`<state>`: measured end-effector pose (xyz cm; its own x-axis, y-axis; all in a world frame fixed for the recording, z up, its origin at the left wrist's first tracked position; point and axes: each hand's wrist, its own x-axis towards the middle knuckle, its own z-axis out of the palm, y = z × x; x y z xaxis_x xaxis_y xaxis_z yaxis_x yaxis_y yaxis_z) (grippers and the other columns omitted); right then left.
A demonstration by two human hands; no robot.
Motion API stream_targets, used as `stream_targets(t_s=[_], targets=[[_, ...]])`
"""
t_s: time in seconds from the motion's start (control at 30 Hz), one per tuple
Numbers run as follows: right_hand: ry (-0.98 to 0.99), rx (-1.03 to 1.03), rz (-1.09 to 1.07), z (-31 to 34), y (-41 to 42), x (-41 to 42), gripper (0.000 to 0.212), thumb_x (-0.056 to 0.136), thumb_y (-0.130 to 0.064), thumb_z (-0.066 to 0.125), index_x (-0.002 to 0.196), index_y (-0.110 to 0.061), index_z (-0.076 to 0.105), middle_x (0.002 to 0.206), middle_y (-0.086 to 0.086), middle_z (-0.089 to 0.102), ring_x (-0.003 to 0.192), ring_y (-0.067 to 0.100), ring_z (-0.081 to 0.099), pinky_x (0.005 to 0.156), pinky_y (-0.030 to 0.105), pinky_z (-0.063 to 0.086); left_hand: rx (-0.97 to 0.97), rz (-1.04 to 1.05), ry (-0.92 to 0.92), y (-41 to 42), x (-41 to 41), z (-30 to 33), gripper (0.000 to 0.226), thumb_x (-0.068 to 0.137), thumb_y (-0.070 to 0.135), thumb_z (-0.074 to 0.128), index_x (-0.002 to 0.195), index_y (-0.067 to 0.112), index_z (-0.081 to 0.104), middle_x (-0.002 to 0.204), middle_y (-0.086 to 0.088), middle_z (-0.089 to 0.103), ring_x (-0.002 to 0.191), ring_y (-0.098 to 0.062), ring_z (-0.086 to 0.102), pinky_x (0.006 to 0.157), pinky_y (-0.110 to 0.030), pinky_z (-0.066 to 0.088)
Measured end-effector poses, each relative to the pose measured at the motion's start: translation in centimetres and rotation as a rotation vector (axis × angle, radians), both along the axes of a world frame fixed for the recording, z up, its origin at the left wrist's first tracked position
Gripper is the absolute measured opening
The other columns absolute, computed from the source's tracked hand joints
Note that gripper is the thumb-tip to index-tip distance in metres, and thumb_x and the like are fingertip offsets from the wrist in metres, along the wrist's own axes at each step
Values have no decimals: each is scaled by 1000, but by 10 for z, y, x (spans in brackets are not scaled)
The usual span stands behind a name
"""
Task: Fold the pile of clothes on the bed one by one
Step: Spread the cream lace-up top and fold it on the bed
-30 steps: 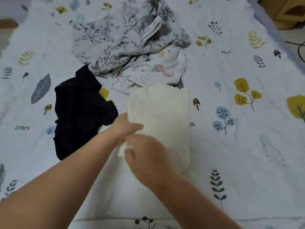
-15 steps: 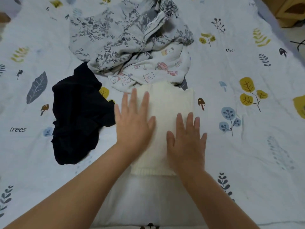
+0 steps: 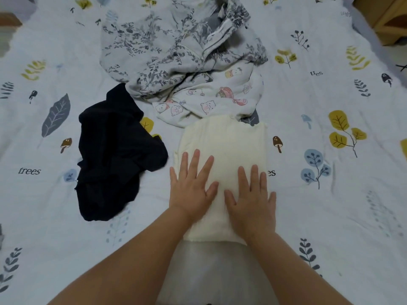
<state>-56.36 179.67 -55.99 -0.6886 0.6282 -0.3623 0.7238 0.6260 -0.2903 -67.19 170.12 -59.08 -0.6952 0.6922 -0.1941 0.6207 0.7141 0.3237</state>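
Note:
A cream knit garment [image 3: 226,142] lies folded into a rectangle in the middle of the bed. My left hand [image 3: 192,186] presses flat on its near left part, fingers spread. My right hand [image 3: 251,199] presses flat on its near right part, fingers straight. Behind it sits a crumpled pile: a grey floral garment [image 3: 167,45] and a white cartoon-print garment [image 3: 211,100]. A dark navy garment [image 3: 112,150] lies crumpled to the left.
The bed sheet [image 3: 330,194] is white with leaf and mushroom prints and spreads widely to the right and left. A wooden piece of furniture [image 3: 387,18] stands past the bed's far right corner.
One second ago both hands pinched the cream garment's near left edge. They then flattened onto it and have slid slightly toward me across the folded garment.

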Motion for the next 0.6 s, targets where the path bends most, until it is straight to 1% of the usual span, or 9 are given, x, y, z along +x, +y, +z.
stream_targets(t_s=[0.07,0.13,0.17,0.23,0.3,0.33,0.4,0.47,0.6], targets=[[106,-89,-68,6,9,0,62,97,-44,32,150,-24,7,158,1,-4,145,19,0,114,44,14,74,121,-11,1,2,11,79,82,67,16,144,31,-17,153,1,-24,142,-23,-19,114,-51,-2],[305,-180,-268,11,20,2,50,90,-35,44,135,-17,35,145,10,31,130,25,33,101,40,33,193,431,-123,1,1,25,91,86,58,44,149,19,-9,156,-10,-8,144,-28,-2,114,-46,10],[379,-220,-383,15,25,4,45,85,-35,47,124,-14,42,129,11,44,115,27,44,90,38,39,246,604,-259,0,-1,33,95,84,54,53,149,15,-5,155,-13,3,142,-30,9,112,-44,18],[374,-354,-536,23,31,7,47,85,-33,53,124,-9,43,116,7,52,100,25,50,82,32,39,309,795,-567,-3,-9,36,94,79,51,63,146,9,13,146,-16,30,131,-32,35,106,-43,35],[320,-548,-594,27,37,10,42,88,-30,59,121,-6,49,109,6,56,94,22,52,81,30,39,369,796,-788,-10,-16,37,79,74,48,71,132,7,38,126,-12,53,110,-29,55,93,-42,48],[325,-660,-611,28,39,10,36,87,-29,61,115,-7,54,107,7,60,93,22,56,81,31,43,407,787,-874,-14,-19,38,72,72,44,74,125,8,43,119,-9,58,101,-26,60,87,-41,52],[374,-839,-628,33,40,10,29,83,-24,66,109,-11,59,107,6,66,94,24,63,87,40,51,467,742,-1004,-19,-22,43,61,73,33,77,119,14,41,112,-5,59,94,-21,61,79,-38,53],[414,-884,-591,37,37,13,34,82,-18,68,114,-19,57,108,4,67,97,25,64,89,46,51,468,657,-1027,-21,-21,50,58,76,21,75,118,19,35,109,-1,55,93,-18,58,75,-36,50],[471,-859,-543,51,25,22,40,81,-10,66,116,-25,53,113,3,64,101,25,62,89,48,51,490,578,-1004,-27,-13,71,49,79,10,71,115,17,38,105,-4,55,86,-17,57,63,-30,48]])
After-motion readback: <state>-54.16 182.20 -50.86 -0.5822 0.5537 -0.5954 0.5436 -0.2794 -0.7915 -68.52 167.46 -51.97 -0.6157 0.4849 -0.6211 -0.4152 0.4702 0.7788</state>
